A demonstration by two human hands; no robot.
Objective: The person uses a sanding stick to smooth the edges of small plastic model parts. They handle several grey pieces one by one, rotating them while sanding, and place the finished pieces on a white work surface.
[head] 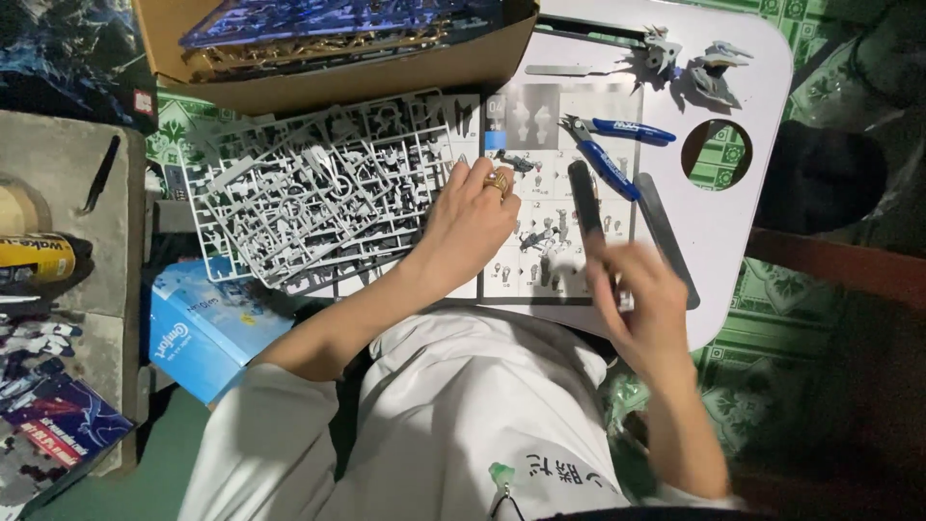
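Note:
My left hand (pixel 473 220), a ring on one finger, lies with bent fingers on the open instruction sheet (pixel 540 106), right at the edge of a stack of grey plastic part frames (pixel 309 188). Its fingertips are hidden, so I cannot tell if it pinches anything. A tiny dark part (pixel 517 164) lies just beyond the knuckles. My right hand (pixel 644 307), blurred by motion, grips a long black stick-like tool (pixel 584 198) that points away over the sheet.
Blue-handled nippers (pixel 617 145) and a dark flat stick (pixel 666 241) lie on the white lap table (pixel 752 87), which has a round hole. Small built model parts (pixel 690 63) sit at its far edge. A cardboard box of frames (pixel 338 39) stands behind; a blue box (pixel 207 328) lies left.

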